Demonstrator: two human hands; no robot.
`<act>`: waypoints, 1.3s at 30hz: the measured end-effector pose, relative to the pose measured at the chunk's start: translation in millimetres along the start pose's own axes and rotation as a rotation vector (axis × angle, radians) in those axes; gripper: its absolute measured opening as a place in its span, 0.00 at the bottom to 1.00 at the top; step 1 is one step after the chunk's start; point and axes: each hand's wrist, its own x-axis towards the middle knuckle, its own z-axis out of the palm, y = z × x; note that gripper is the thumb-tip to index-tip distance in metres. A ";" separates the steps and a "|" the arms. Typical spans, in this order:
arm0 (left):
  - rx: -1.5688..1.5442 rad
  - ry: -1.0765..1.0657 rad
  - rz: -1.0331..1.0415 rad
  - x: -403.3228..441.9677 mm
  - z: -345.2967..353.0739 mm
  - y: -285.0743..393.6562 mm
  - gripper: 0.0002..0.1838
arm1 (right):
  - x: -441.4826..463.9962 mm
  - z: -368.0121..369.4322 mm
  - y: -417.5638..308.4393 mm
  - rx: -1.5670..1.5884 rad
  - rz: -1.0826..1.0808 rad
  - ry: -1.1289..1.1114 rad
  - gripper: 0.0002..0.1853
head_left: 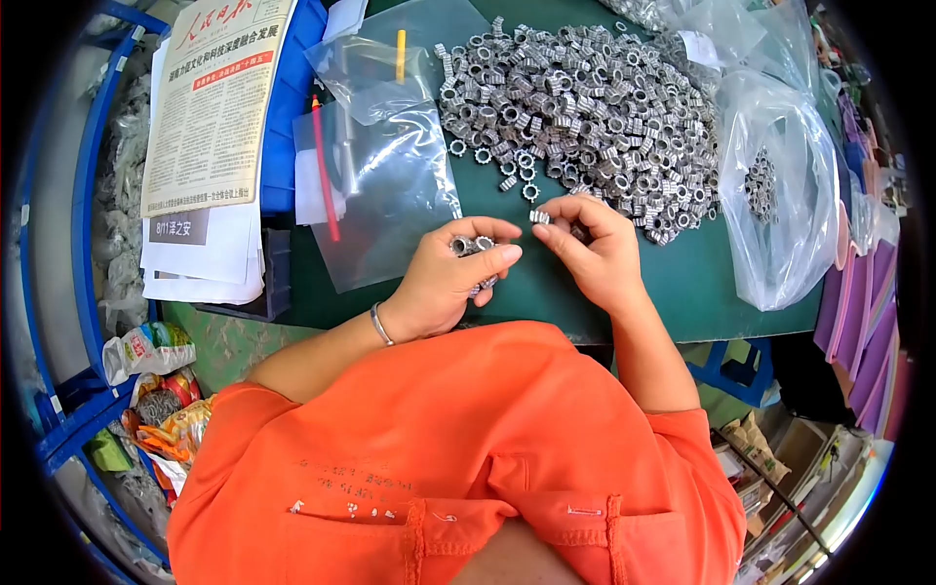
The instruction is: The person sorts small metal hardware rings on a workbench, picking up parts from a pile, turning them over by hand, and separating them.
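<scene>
When checking the left hand [439, 278], find fingers curled around several notched metal rings [485, 244], grasping these as a cluster, with thumb tip and index fingertip pointing right and slightly apart. Note a metal bracelet [380, 325] on the left wrist. At the right hand [600, 249], find thumb and index finger closed in a pinch on a single ring [539, 217], positioned between both hands and near the far edge of the gap. Behind the right thumb, note more dark metal, partly hidden; cannot tell whether held in the palm or lying beyond.

Locate the main ring pile [585, 117] at the far centre and right of the green table [692, 288], heaped at mixed angles. At the near left edge of the pile, see a few loose rings [531, 192], just beyond the pinched ring.

Right of the pile, find a clear plastic bag [780, 258] with similar metal parts [760, 185] showing through. Left of the pile, find flat plastic bags [390, 195], overlapping, with a yellow stick [401, 56] at the far part and a red pen [327, 180] along the left side. Farther left, see a newspaper [210, 122] resting over white sheets [195, 258], just beside a blue plastic bin [283, 146]. Below the table's near right edge, note a blue stool [736, 370].
</scene>
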 end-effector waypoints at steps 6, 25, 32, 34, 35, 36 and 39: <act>0.010 -0.046 0.032 2.3 1.0 -1.0 0.09 | -14.4 4.0 1.6 0.290 0.015 -0.080 0.06; 0.004 0.007 0.057 -0.7 -1.9 -1.0 0.06 | -7.2 -8.2 26.2 1.069 0.260 -0.075 0.07; 0.025 -0.004 0.052 -2.4 0.3 1.0 0.06 | 18.9 13.3 -0.4 -0.768 -0.121 0.056 0.08; 0.026 0.001 0.050 -3.1 -0.6 0.4 0.06 | 18.1 14.0 -2.2 -0.787 -0.113 0.049 0.08; 0.007 0.021 0.050 -2.9 -0.9 -0.4 0.06 | 17.3 12.5 -1.4 -0.679 -0.128 0.058 0.07; -0.011 0.040 0.049 -2.5 -1.0 -0.6 0.07 | 16.1 11.0 -1.0 -0.570 -0.142 0.067 0.07; 0.008 0.080 0.043 0.8 -1.2 -0.1 0.07 | 8.9 4.9 -10.8 -0.293 -0.287 -0.034 0.12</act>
